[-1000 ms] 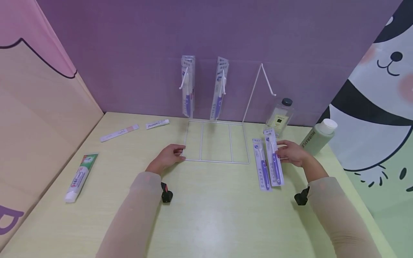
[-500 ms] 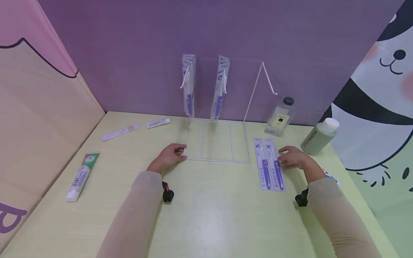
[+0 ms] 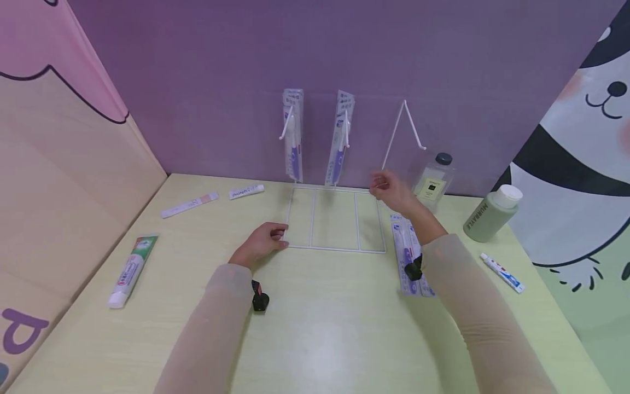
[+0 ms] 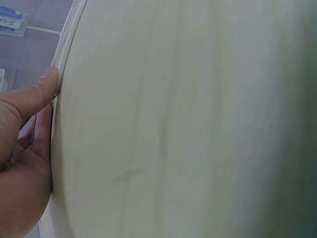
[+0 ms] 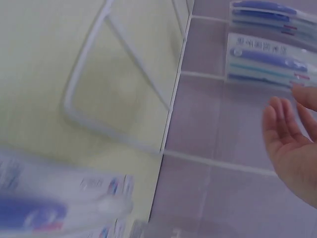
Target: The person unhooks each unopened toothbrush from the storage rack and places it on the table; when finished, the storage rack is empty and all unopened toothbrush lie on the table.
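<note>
A white wire display rack stands on the table with three upright hooks. My left hand pinches the left side of its base between thumb and fingers. Packaged toothbrushes hang on the left hook, and more packaged toothbrushes on the middle one. Nothing hangs from the right hook. My right hand is in the air beside that hook's upright, fingers loosely bent; the right wrist view shows nothing in it. Two toothbrush packs lie right of the base, partly hidden by the right forearm.
Behind the right hand stands a clear bottle with a black cap. A green bottle and a small toothpaste tube are farther right. On the left lie a large toothpaste tube, a slim box and a small white tube.
My right hand laid the second toothbrush pack beside the first and released it. It then moved up and left to the right hook's upright. The left hand stayed on the rack.
</note>
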